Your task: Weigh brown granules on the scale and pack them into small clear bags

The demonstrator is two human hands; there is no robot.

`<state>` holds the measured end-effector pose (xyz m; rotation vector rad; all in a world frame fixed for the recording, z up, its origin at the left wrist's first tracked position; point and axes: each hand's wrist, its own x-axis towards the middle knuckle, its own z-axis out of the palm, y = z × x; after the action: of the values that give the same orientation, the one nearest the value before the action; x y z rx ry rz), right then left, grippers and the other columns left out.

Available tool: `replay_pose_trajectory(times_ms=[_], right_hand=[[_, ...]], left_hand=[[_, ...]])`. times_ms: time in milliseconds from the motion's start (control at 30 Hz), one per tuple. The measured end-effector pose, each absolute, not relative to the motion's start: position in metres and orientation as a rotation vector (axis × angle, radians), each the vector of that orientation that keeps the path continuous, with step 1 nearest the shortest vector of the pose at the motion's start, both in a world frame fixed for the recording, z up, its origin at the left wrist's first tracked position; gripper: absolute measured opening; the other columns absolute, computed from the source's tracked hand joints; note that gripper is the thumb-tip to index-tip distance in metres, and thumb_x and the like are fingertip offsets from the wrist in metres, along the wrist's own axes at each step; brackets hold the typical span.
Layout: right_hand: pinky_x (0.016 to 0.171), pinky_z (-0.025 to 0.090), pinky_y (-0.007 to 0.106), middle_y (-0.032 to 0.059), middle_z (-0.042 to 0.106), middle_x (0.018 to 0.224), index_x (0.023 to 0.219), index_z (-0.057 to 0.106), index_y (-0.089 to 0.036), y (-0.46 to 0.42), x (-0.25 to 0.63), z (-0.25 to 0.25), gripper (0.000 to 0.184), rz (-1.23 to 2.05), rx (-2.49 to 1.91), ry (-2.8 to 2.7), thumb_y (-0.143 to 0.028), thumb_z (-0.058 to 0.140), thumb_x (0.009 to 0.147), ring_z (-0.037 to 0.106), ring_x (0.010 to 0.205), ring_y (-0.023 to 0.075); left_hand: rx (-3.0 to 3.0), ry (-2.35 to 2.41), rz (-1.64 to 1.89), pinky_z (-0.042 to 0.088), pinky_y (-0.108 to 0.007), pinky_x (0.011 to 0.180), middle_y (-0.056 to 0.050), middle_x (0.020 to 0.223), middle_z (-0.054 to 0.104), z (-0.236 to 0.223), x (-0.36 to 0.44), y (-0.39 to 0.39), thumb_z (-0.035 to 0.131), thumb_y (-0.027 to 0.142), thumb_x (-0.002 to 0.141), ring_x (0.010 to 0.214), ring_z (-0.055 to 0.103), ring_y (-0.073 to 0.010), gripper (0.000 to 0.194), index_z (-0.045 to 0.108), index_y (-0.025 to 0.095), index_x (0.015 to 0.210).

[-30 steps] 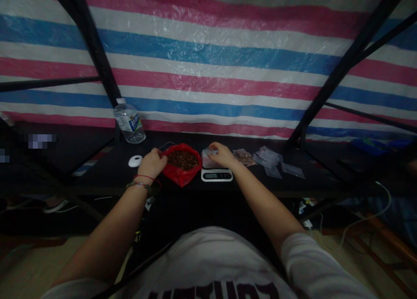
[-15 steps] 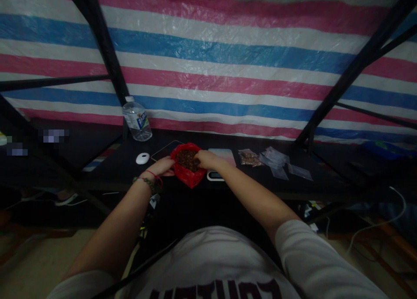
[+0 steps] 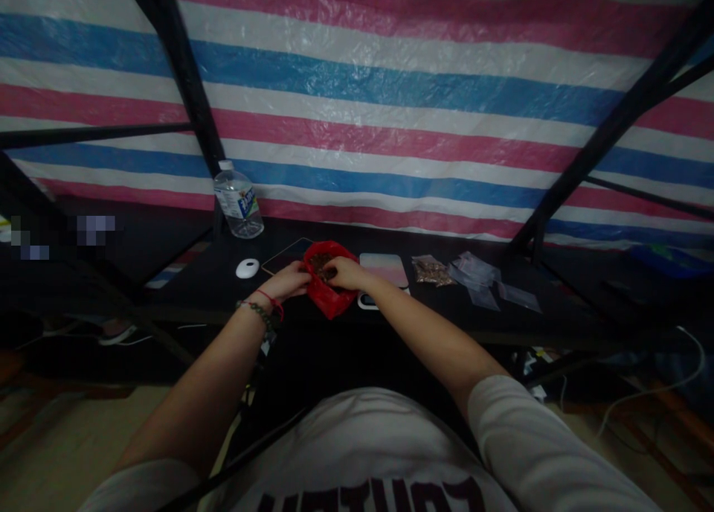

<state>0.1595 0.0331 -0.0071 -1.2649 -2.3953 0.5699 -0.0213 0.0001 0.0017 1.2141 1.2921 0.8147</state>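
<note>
A red plastic bag, its mouth wide open, holds many small brown pieces that are too small to name. My left hand is closed on the bag's left rim. Inside the bag's mouth, the fingers of my right hand are bent down into the brown pieces, and their tips are hidden. Just right of the bag lies a flat digital scale with a pale top, partly behind my right wrist. Beside it is a small clear bag of similar brown pieces.
Several flat clear bags lie farther right. On the left are a white mouse-like device, a dark flat thing with a thin light edge, and a clear plastic bottle. Black frame bars and a striped sheet stand behind.
My left hand has pulled in, narrowing the bag's mouth. My right hand reaches slightly farther into the brown pieces, covering more of them. The whole view has shifted slightly.
</note>
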Motion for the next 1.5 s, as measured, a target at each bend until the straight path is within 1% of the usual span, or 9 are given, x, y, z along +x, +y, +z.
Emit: replay_pose_trajectory(times_ms=[133, 333, 433, 667, 800, 1067, 1233, 1367, 1500], right_hand=[[0.083, 0.049, 0.028, 0.0049, 0.072, 0.101, 0.102, 0.07, -0.018, 0.031, 0.162, -0.01, 0.035, 0.702, -1.245, -2.277, -0.009, 0.067, 0.069, 0.066, 0.089, 0.0182], [0.085, 0.049, 0.029, 0.0047, 0.072, 0.098, 0.1, 0.068, -0.016, 0.033, 0.162, -0.013, 0.029, 0.8, -1.173, -2.183, -0.01, 0.067, 0.071, 0.065, 0.088, 0.016], [0.084, 0.049, 0.028, 0.0043, 0.071, 0.098, 0.099, 0.067, -0.016, 0.037, 0.164, -0.017, 0.03, 0.802, -1.189, -2.103, -0.008, 0.067, 0.071, 0.065, 0.088, 0.0147], [0.08, 0.05, 0.028, 0.0034, 0.068, 0.096, 0.1, 0.063, -0.015, 0.037, 0.169, -0.019, 0.035, 0.877, -1.179, -1.952, -0.015, 0.074, 0.067, 0.064, 0.085, 0.0137], [0.078, 0.05, 0.028, 0.003, 0.069, 0.093, 0.096, 0.064, -0.016, 0.032, 0.17, -0.017, 0.031, 0.903, -1.177, -1.951, -0.014, 0.074, 0.067, 0.065, 0.083, 0.0137], [0.082, 0.051, 0.031, 0.0037, 0.069, 0.096, 0.099, 0.063, -0.017, 0.029, 0.17, -0.018, 0.036, 0.817, -1.22, -1.885, -0.017, 0.077, 0.065, 0.065, 0.087, 0.0152], [0.084, 0.051, 0.033, 0.004, 0.068, 0.098, 0.101, 0.062, -0.017, 0.029, 0.171, -0.018, 0.038, 0.835, -1.169, -1.841, -0.02, 0.076, 0.066, 0.065, 0.089, 0.0158], [0.085, 0.051, 0.033, 0.0046, 0.068, 0.101, 0.107, 0.06, -0.017, 0.029, 0.172, -0.018, 0.044, 0.862, -1.106, -1.836, -0.019, 0.076, 0.066, 0.066, 0.091, 0.0161], [0.09, 0.05, 0.033, 0.0052, 0.068, 0.109, 0.118, 0.057, -0.02, 0.026, 0.173, -0.018, 0.054, 0.856, -1.065, -1.838, -0.017, 0.074, 0.068, 0.065, 0.098, 0.0164]], left_hand=[[1.205, 1.268, 0.829, 0.055, -0.024, 0.069, -0.006, 0.093, 0.071, -0.004, -0.024, 0.007, 0.07, 0.018, 0.064, 0.082, 0.069, -0.0177, 0.037, 0.058, 0.015, 0.099], [1.231, 1.331, 0.859, 0.056, -0.023, 0.064, -0.007, 0.09, 0.069, -0.01, -0.027, 0.013, 0.077, 0.03, 0.065, 0.074, 0.068, -0.015, 0.042, 0.056, 0.014, 0.097], [1.244, 1.332, 0.863, 0.055, -0.021, 0.061, -0.005, 0.085, 0.067, -0.013, -0.03, 0.017, 0.078, 0.029, 0.066, 0.069, 0.067, -0.013, 0.04, 0.055, 0.014, 0.095], [1.251, 1.322, 0.856, 0.055, -0.024, 0.063, -0.003, 0.083, 0.069, -0.017, -0.032, 0.021, 0.074, 0.021, 0.065, 0.068, 0.068, -0.0139, 0.035, 0.055, 0.016, 0.095], [1.291, 1.352, 0.826, 0.055, -0.024, 0.066, -0.003, 0.085, 0.069, -0.016, -0.032, 0.019, 0.067, 0.02, 0.068, 0.072, 0.068, -0.0144, 0.031, 0.056, 0.017, 0.096], [1.434, 1.489, 0.804, 0.055, -0.025, 0.066, -0.004, 0.081, 0.068, -0.007, -0.031, 0.018, 0.059, 0.019, 0.072, 0.069, 0.067, -0.0152, 0.027, 0.058, 0.016, 0.098], [1.873, 1.595, 1.124, 0.053, -0.031, 0.083, -0.007, 0.098, 0.069, 0.006, -0.024, 0.008, 0.056, 0.023, 0.075, 0.087, 0.066, -0.0191, 0.032, 0.063, 0.016, 0.105], [2.232, 1.418, 1.12, 0.047, -0.035, 0.097, -0.008, 0.109, 0.068, 0.01, -0.015, -0.001, 0.051, 0.026, 0.082, 0.102, 0.062, -0.0216, 0.031, 0.069, 0.018, 0.106], [2.361, 1.327, 1.092, 0.043, -0.036, 0.103, -0.007, 0.11, 0.068, 0.008, -0.011, -0.003, 0.047, 0.023, 0.084, 0.107, 0.06, -0.0215, 0.031, 0.07, 0.018, 0.103]])
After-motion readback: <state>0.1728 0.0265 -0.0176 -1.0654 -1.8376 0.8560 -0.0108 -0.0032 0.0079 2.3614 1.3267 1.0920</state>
